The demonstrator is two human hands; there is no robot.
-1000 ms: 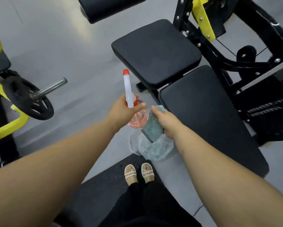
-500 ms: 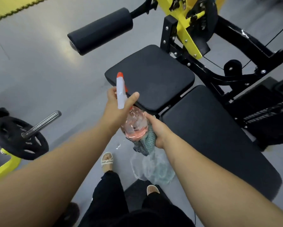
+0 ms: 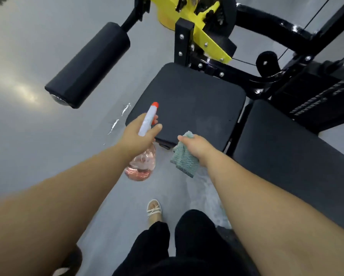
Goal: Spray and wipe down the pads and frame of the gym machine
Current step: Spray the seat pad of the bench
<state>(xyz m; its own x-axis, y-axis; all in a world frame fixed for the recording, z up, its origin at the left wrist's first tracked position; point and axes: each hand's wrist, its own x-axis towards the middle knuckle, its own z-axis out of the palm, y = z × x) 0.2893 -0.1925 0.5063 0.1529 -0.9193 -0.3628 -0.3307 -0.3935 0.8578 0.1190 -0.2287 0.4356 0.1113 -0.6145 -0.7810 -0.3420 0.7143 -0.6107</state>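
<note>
Moved in closer vs ~0.5 s back and pulled the two hands apart: had the cloth tucked up against the bottle then, held it clear to the side now. Kept the left hand (image 3: 139, 136) curled round the neck of the spray bottle (image 3: 141, 163), thumb over the white head, red nozzle tip aimed at the near-left corner of the square seat pad (image 3: 189, 104), pink body hanging below the fist over the floor (image 3: 47, 136). Gripped the teal cloth (image 3: 184, 160) bunched in the right hand (image 3: 197, 148), fingers clenched on it, right at the pad's near edge; touching or just above, couldn't tell. Read that as the spray step about to start on this pad, wipe after; spotted no wet sheen on it yet. Couldn't see the trigger finger, so no idea if squeezing. Noticed shiny streaks (image 3: 115, 124) left of the pad; mist or glare, couldn't say. Lost part of the long pad (image 3: 286, 160) at the right edge, had the frame (image 3: 184, 44) cropped up top, and left the roller pad (image 3: 89, 64) well apart from both hands.
</note>
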